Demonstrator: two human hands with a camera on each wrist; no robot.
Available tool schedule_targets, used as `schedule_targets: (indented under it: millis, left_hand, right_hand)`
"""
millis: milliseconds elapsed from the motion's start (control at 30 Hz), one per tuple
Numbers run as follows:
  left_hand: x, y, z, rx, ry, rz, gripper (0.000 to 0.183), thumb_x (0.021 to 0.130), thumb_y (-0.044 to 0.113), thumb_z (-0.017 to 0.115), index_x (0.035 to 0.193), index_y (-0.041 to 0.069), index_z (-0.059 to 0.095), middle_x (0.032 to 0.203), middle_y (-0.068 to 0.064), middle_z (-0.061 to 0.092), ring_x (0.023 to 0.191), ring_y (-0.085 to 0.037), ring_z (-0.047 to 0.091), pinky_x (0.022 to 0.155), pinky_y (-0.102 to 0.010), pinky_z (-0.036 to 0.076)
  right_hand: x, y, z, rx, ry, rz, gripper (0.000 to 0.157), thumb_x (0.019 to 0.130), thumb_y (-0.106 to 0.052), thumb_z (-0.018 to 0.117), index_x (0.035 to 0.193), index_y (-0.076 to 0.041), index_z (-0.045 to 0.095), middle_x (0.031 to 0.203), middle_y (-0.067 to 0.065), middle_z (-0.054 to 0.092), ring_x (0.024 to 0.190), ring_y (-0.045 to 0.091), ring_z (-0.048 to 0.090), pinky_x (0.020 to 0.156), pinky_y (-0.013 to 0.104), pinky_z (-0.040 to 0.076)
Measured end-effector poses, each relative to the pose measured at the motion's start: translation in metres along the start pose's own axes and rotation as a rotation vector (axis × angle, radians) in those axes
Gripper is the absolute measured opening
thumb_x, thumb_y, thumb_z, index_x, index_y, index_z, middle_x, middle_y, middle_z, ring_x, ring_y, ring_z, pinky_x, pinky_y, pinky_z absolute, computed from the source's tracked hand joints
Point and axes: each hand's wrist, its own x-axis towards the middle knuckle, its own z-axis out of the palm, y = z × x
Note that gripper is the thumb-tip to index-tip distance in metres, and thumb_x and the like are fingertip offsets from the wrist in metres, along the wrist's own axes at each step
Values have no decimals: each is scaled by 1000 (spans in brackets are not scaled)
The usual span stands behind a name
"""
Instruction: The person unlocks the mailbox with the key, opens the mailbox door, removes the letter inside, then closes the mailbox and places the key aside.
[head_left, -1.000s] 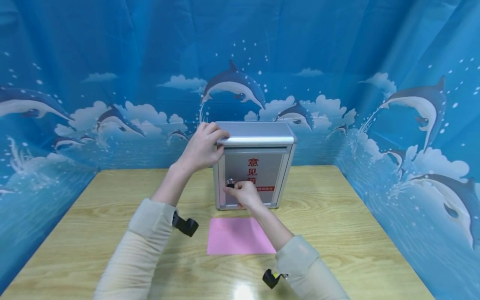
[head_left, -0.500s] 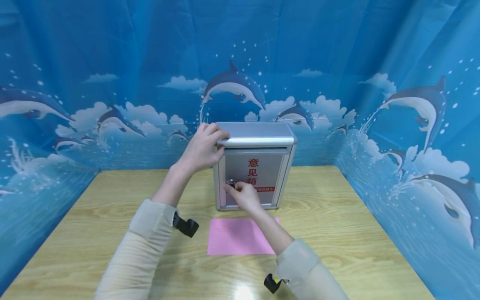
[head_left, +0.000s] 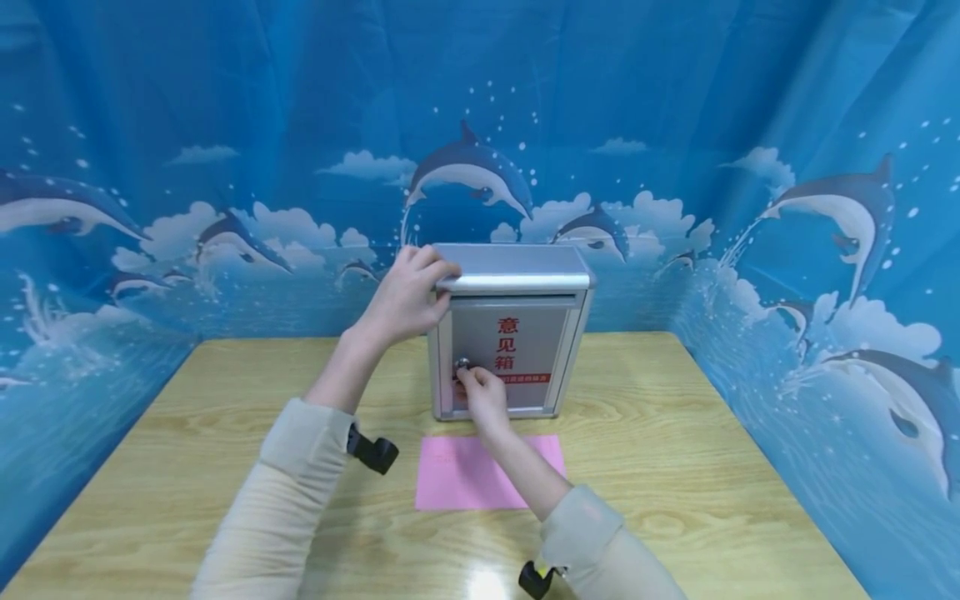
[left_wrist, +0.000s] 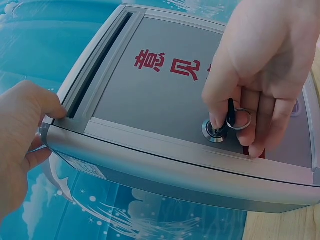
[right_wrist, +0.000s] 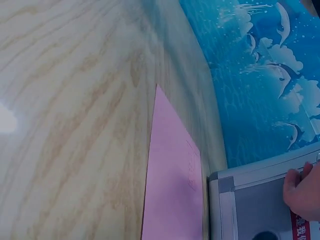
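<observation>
A silver metal suggestion box (head_left: 517, 333) with red lettering stands upright on the table, its front door closed. My left hand (head_left: 408, 296) grips the box's upper left corner, one digit at the end of the slot (left_wrist: 102, 65) and others round the side. At the door's left edge is a round chrome lock (left_wrist: 214, 132). My right hand (head_left: 483, 396) pinches a key (left_wrist: 220, 131) at this lock, the key's tip hidden. A black-headed key (left_wrist: 231, 112) and a metal ring (left_wrist: 240, 120) hang beside the thumb.
A pink sheet of paper (head_left: 465, 483) lies on the wooden table (head_left: 660, 475) just in front of the box, partly under my right forearm. Behind and at both sides hangs a blue dolphin-print curtain (head_left: 300, 125).
My right hand has turned at the lock, its wrist and forearm shifting slightly left and uncovering more of the lettering and pink paper. My left hand stays on the corner.
</observation>
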Motion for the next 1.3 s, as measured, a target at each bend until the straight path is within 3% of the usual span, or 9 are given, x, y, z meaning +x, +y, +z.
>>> schedule_targets:
  millis: [233,400,567,700,800,933,1067,1300]
  left_hand:
    - [0,-2,1,3,8,8,23,81,2,64,103,3,66,99,-10,55,93,-28,44,83,-43,37]
    - [1,-1,1,8,8,2,23,81,2,65,104,3,66,99,-10,56,93,-28,45,83,-42,38]
    - [0,-1,3,23,1,-11,23,82,3,64,104,4,65,100,-10,56,94,-28,45,82,-41,39]
    - [-1,0,2,20,-17,-19,24,82,3,63,106,4,64,101,-9,55,93,-27,44,81,-41,39]
    - [0,0,1,19,-15,-17,24,82,4,64,106,4,64,100,-9,54,92,-26,43,80,-40,38]
    - [2,1,2,12,-6,-7,22,83,7,65,104,4,64,100,-9,54,91,-25,43,79,-40,38]
    - [2,1,3,8,3,-9,21,83,9,66,103,4,64,99,-9,54,91,-25,43,78,-39,38]
    - [1,2,2,4,8,-26,22,84,11,66,104,4,64,98,-10,53,92,-26,43,78,-39,39]
  right_hand:
    - [-6,2,-3,17,-25,-6,23,93,-7,46,86,12,58,91,20,63,80,19,59,82,34,49]
    - [-11,-2,-18,-49,-188,39,23,92,-7,48,89,15,55,80,18,63,76,24,63,78,38,52]
    - [-12,-3,-53,-151,-412,114,27,94,-12,50,94,14,53,77,13,62,72,20,64,76,42,52]
    - [-15,-1,-90,-173,-523,138,30,96,-12,45,99,17,51,86,24,62,76,25,65,75,41,52]
    - [-16,-1,-119,-168,-576,182,36,97,-14,41,107,20,47,86,22,61,75,22,65,74,40,53]
    - [-17,2,-157,-214,-575,258,38,96,-15,44,110,20,47,80,10,60,70,16,62,70,37,54]
    - [-18,7,-187,-307,-521,322,29,95,-15,48,96,13,55,71,5,57,60,10,58,56,28,53]
    - [-23,22,-207,-503,-388,415,24,91,-19,56,80,2,59,60,3,55,47,8,53,45,23,49]
